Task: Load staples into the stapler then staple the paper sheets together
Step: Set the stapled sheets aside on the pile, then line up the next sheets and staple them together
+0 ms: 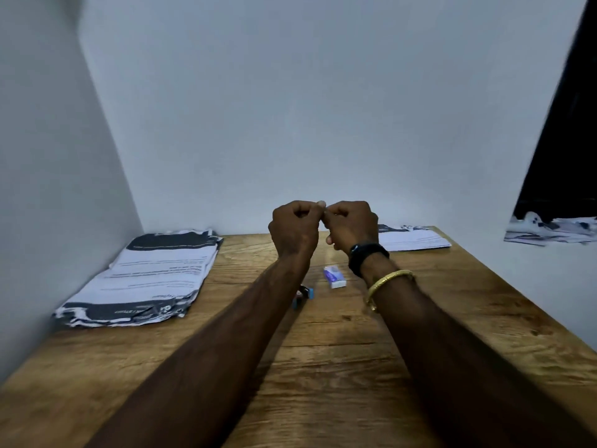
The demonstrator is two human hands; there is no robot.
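Note:
My left hand (pixel 294 228) and my right hand (pixel 350 225) are raised above the far middle of the wooden table (pixel 323 350). Both are curled into fists, and their fingertips meet in a pinch. Whether anything sits between the fingertips is hidden. Below them a small blue and black stapler (pixel 305 294) lies on the table, partly covered by my left forearm. A small white and purple staple box (pixel 334 277) lies just to its right. A thick stack of printed paper sheets (pixel 151 279) rests at the left, against the wall.
A second, thinner pile of printed sheets (pixel 413 239) lies at the far right corner of the table. White walls close in the table at the back and left. More papers (pixel 549 229) lie beyond the table's right edge, under a dark panel.

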